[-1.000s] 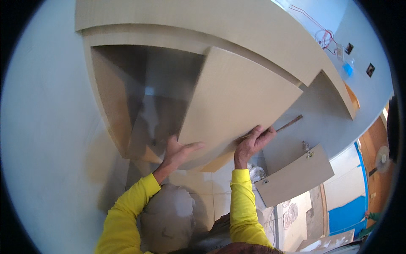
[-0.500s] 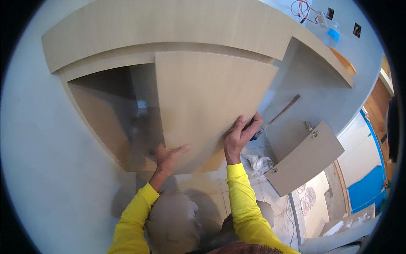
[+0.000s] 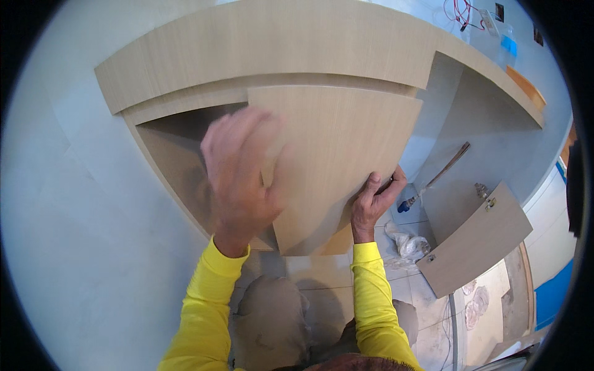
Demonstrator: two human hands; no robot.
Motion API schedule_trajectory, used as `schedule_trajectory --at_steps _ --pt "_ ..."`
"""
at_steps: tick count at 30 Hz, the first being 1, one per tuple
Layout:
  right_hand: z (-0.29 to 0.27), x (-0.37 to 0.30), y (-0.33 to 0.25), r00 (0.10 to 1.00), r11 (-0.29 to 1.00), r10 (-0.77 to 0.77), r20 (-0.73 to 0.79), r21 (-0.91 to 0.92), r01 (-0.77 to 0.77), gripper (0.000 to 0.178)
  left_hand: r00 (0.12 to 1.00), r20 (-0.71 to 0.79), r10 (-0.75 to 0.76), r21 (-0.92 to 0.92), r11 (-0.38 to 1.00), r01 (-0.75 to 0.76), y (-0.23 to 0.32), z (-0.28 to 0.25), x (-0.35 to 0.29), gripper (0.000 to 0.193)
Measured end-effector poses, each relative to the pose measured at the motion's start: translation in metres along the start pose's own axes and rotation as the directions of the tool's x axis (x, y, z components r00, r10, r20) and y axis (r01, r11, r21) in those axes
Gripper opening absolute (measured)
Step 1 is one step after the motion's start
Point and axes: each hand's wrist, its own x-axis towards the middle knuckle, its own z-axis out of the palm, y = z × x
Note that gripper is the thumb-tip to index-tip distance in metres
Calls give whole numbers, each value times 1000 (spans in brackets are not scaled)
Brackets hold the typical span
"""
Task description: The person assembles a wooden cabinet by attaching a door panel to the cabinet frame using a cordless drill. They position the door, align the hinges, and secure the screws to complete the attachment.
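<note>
A light wood-grain cabinet door (image 3: 334, 136) stands across the right part of the cabinet front, under a thick matching top panel (image 3: 272, 43). At its lower right edge is my right hand (image 3: 371, 207), closed on that edge with the thumb toward the front face. My left hand (image 3: 241, 170) is raised before the door's left edge, smeared by motion; whether it touches the door or how its fingers sit I cannot make out. Left of the door the dark cabinet opening (image 3: 179, 142) shows, partly hidden behind this hand.
On the right, a loose door panel (image 3: 479, 241) with metal hinges leans near a clear plastic bag (image 3: 408, 244). A stick-like tool (image 3: 445, 167) with a blue end leans behind. A bottle (image 3: 507, 46) and red wires (image 3: 461, 12) lie on top.
My left hand has left the door's lower left edge and risen. My right hand stays on the right edge. The whole view has shifted somewhat, moving the scene rightward.
</note>
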Motion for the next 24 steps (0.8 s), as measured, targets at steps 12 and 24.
schedule_trajectory --at_steps 12,24 --pt "4 5 -6 995 998 -42 -88 -59 36 49 990 137 27 224 973 -58 25 26 52 38" --pt "2 7 -4 994 992 -68 -89 -116 57 51 922 -143 -361 -198 923 331 11 16 -9 48"
